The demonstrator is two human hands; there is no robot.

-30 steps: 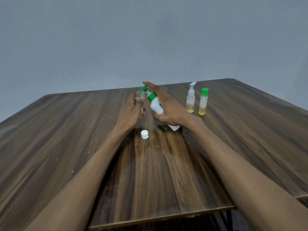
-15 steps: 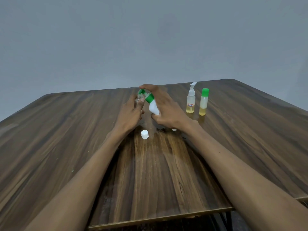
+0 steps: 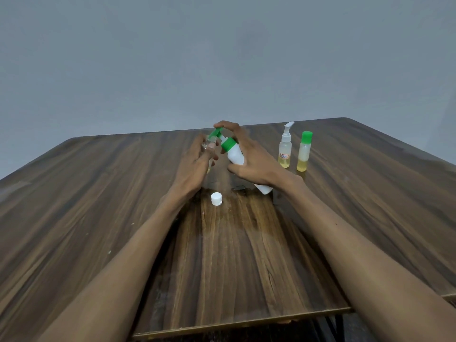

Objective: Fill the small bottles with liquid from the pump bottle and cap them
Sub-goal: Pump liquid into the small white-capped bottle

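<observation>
My right hand (image 3: 256,161) grips a white pump bottle (image 3: 235,154) with a green collar and green pump head, tilted to the left, with my forefinger on top of the pump. Its nozzle points at the mouth of a small clear bottle (image 3: 206,144), which my left hand (image 3: 195,166) holds upright; most of that bottle is hidden behind my fingers. A white cap (image 3: 216,198) lies on the table just in front of my hands.
Two small bottles with yellow liquid stand at the right: one with a white pump top (image 3: 285,149), one with a green cap (image 3: 304,151). The wooden table (image 3: 234,267) has its front edge close to me, and a grey wall is behind.
The pump head was pressed down half a second ago and has risen again, with my right forefinger lifted with it. The small bottle and my left hand stayed in place.
</observation>
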